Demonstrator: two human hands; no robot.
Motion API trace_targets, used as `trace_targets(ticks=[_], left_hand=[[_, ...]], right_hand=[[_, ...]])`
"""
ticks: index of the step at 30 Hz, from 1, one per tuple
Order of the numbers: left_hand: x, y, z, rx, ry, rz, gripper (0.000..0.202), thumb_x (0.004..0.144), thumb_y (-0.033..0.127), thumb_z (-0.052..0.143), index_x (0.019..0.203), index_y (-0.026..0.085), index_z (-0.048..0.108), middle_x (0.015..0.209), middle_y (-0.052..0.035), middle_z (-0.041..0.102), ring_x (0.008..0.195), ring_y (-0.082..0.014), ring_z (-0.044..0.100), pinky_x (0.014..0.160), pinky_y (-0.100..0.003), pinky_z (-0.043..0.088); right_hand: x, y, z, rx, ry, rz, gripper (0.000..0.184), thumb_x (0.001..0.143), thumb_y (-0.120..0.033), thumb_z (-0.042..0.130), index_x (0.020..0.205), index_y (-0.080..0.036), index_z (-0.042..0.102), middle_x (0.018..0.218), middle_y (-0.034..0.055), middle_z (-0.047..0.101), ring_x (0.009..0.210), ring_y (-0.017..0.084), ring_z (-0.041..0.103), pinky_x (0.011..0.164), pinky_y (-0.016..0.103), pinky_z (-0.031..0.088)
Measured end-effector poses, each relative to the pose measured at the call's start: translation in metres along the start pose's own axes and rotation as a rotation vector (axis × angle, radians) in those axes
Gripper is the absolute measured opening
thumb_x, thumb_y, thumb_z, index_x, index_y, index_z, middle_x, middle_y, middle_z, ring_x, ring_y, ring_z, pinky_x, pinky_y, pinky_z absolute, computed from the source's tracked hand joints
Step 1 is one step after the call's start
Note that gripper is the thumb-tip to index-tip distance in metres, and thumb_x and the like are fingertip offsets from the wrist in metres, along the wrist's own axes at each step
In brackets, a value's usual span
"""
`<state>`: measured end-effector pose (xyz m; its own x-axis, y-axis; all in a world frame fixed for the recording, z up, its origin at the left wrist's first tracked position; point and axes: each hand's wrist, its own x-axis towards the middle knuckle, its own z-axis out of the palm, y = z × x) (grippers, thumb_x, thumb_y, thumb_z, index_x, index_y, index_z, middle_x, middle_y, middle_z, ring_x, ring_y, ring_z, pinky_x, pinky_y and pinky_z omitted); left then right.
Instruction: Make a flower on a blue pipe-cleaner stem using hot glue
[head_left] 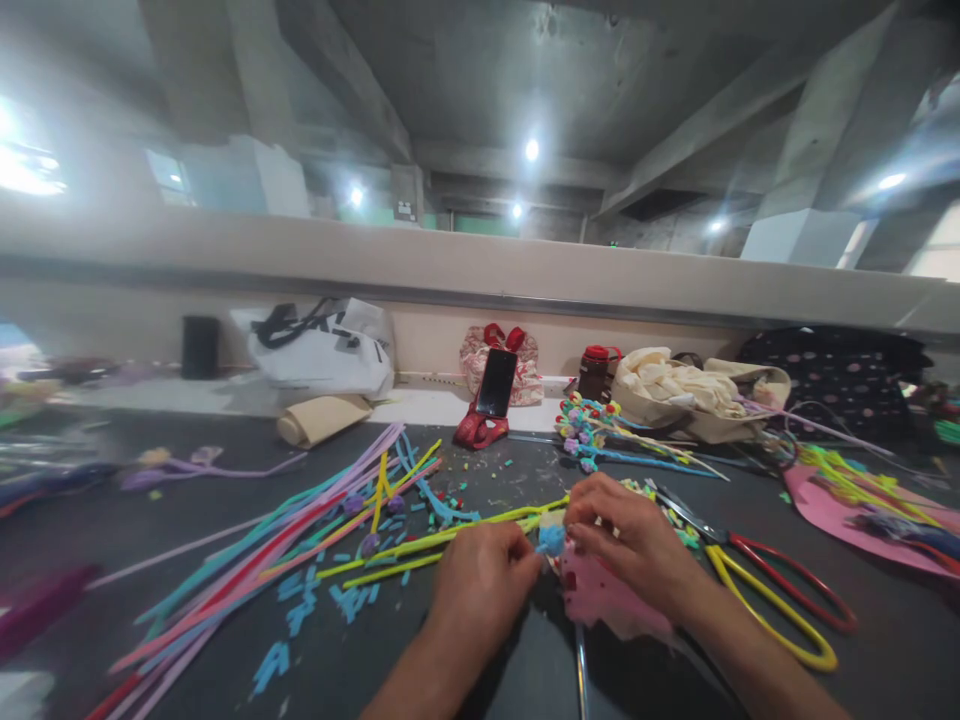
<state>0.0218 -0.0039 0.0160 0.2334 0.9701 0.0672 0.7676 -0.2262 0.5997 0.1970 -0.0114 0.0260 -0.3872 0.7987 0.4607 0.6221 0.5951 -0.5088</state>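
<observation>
Between my hands is a small curled bunch of light blue pipe cleaner (551, 541). My left hand (487, 570) is closed, thumb and forefinger pinching at its left side. Bent fingers of my right hand (634, 540) close on its right side; the fingertips are partly hidden. Below my right hand lies a pink patterned sheet (611, 597). Yellow-green pipe cleaners (457, 533) run behind my left hand. Scissors (716, 540) with one red and one yellow handle lie partly opened beside my right forearm.
Long coloured pipe cleaners (277, 560) and blue cut bits (300, 610) spread at left. Finished-looking pipe-cleaner stems (589, 430) lie behind my right hand. A phone (496, 383) leans on a patterned pouch (531, 365). A white bag (322, 350) and a cloth bag (675, 390) stand along the wall.
</observation>
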Motion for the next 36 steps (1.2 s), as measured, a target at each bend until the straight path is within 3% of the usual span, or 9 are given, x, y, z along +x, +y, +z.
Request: trace_targets(ticks=[21,36], left_hand=[[-0.008,0.002,0.007,0.254,0.039,0.096,0.021,0.072,0.028,0.043,0.070,0.025,0.064,0.067,-0.0023,0.066,0.067,-0.0189,0.059,0.053,-0.026,0.028],[-0.010,0.004,0.004,0.283,0.017,0.100,0.022,0.073,0.026,0.041,0.070,0.024,0.063,0.068,-0.0035,0.066,0.069,-0.0198,0.060,0.055,-0.027,0.030]], right_hand=[[-0.001,-0.001,0.008,-0.140,-0.087,-0.043,0.014,0.080,-0.019,0.051,0.067,-0.019,0.057,0.080,0.0007,0.054,0.075,0.012,0.052,0.065,0.022,0.038],[-0.002,0.001,0.017,-0.230,-0.017,-0.067,0.013,0.073,-0.008,0.050,0.066,-0.019,0.052,0.080,0.0014,0.057,0.074,0.013,0.053,0.063,0.023,0.037]])
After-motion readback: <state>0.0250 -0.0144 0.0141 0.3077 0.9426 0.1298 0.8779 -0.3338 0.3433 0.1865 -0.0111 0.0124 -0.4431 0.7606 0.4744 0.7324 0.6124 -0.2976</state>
